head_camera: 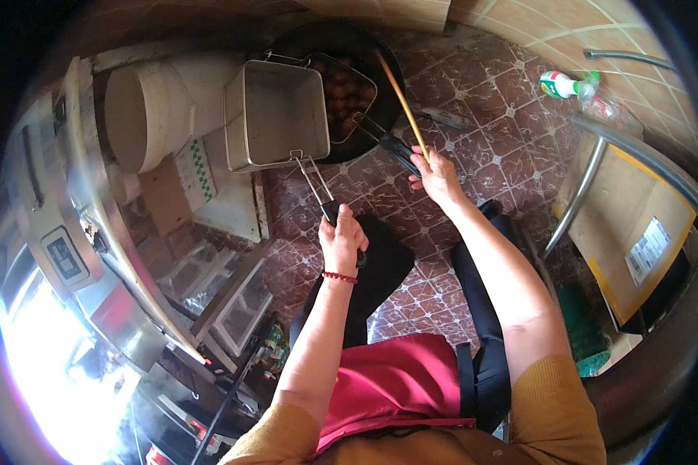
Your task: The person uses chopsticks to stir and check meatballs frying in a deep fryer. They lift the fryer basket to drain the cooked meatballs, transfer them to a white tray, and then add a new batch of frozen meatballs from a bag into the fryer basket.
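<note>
My left hand [342, 241] is wrapped around the black handle of a rectangular metal fryer basket [279, 113]. This basket looks empty and is held tilted, over the left side of a large dark round pan [392, 64]. Inside the pan sits a second wire basket, its rim [374, 93] partly hidden by the first. Brown round pieces of food [346, 87] lie in it. My right hand [439, 174] grips a long wooden stick [406, 110], possibly a pair of cooking chopsticks, along with the black handle [400, 152] of the second basket. The stick's far end reaches over the pan's right side.
A large white bucket [134, 116] lies tipped inside a low cabinet at left. A spray bottle [558, 85] rests by the tiled wall. On the right, a cardboard box [628, 215] stands behind a metal tube frame [576, 195]. Steam rises at lower left.
</note>
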